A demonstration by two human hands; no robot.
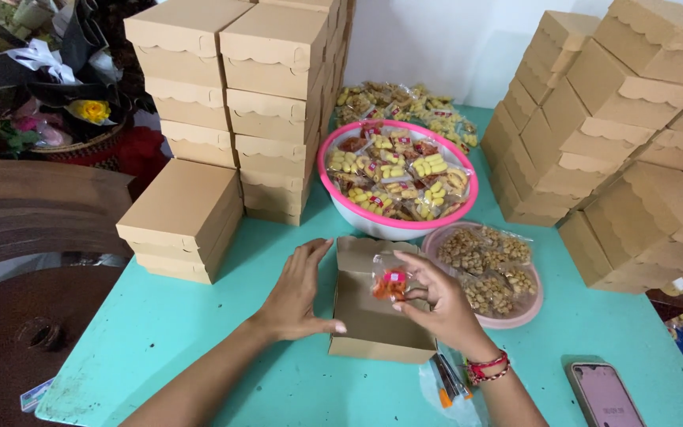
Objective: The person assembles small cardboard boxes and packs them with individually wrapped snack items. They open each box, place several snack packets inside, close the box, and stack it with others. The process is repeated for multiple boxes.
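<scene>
Box sits open on the desk, between the two hands. Right hand pinches a small orange snack packet in its fingers, just over the box mouth. Left hand lies flat, fingers spread against the box's near wall, holding nothing. Inside looks bare, so filling seems barely begun, while closed boxes beyond the fingertips suggest many are done. The box floor is partly hidden, and the bowl's packets are hard to tell apart.
</scene>
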